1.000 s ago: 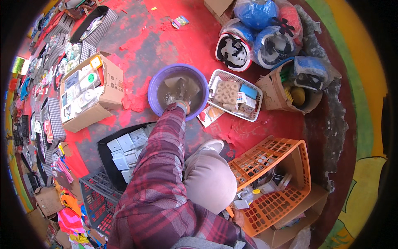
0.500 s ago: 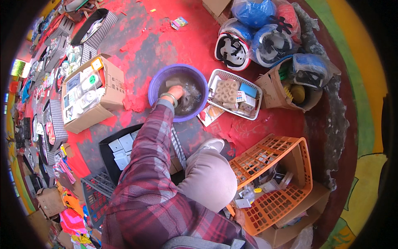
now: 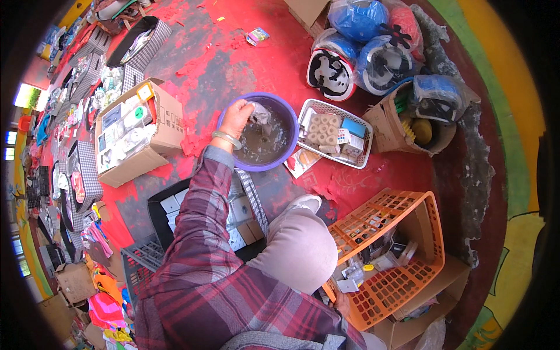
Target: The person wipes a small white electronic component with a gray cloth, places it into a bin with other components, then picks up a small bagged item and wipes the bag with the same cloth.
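Observation:
My left hand, with a bangle at the wrist, is closed on a wet grey rag at the left rim of a purple basin. The rag hangs over murky water inside the basin. Low in the view, my right hand grips the near edge of an orange plastic basket, partly hidden by my sleeve. The basket lies tipped on its side, with small packaged goods in it.
Right of the basin stands a white basket of small goods. Bagged helmets lie beyond it. A full cardboard box is on the left. A dark bin of white boxes sits beneath my left arm, beside my knee.
My left hand has risen from the water toward the basin's left rim, lifting the wet rag. My right hand stays at the orange basket.

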Available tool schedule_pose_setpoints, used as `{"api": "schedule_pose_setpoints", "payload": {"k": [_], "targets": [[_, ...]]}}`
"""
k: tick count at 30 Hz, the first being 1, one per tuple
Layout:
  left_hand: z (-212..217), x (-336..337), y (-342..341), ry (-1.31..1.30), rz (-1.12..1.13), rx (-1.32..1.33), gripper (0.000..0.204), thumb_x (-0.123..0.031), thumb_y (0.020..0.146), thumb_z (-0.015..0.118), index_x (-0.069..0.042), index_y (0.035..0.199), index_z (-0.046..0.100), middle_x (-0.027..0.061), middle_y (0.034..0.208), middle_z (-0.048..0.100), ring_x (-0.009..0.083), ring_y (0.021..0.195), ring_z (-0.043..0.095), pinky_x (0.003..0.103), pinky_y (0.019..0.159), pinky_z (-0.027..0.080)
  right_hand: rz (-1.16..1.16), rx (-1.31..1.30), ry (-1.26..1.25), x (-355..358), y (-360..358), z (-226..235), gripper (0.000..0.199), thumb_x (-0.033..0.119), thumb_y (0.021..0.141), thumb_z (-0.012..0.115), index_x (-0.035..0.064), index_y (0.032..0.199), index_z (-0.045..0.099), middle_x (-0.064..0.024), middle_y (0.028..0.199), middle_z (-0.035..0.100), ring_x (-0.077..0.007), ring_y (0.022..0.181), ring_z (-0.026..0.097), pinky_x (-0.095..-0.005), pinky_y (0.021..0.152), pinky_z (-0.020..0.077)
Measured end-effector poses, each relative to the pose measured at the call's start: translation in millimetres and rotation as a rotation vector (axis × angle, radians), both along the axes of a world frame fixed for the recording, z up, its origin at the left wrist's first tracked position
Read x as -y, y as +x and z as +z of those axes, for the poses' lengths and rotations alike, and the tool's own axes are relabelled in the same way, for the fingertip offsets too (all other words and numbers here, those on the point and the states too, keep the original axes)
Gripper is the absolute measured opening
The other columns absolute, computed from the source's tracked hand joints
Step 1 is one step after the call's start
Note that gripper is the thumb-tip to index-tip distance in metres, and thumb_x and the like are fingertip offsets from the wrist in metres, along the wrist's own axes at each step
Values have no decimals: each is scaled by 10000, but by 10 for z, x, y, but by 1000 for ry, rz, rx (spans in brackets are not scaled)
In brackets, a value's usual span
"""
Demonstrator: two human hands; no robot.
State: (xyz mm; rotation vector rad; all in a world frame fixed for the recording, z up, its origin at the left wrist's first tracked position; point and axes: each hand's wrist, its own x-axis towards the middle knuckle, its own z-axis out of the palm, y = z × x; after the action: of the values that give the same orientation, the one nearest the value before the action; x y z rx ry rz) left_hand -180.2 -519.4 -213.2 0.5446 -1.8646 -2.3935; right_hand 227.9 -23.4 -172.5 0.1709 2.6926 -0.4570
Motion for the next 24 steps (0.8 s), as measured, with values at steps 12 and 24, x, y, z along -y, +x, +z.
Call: {"api": "schedule_pose_setpoints", "payload": {"k": [12,24], "targets": [[-1275,-568,-277,-1181,-361,982,721,-304,796,607,-235,1412,238,176,1442,203,389,1306,243,456,1018,332,52,-56,-46,-51,5,-54,457,4,590,603,95,1038,585,-121,947,589,-328,880,565,-393,755,468],[-2285,174,-37,256,455,544,318,-125,756,636,-4,1048,612,150,966,624,270,838,614,380,772,474,87,-64,-33,-121,-55,-3,437,35,602,598,112,1033,587,-108,917,583,-316,841,567,-389,709,474]]}}
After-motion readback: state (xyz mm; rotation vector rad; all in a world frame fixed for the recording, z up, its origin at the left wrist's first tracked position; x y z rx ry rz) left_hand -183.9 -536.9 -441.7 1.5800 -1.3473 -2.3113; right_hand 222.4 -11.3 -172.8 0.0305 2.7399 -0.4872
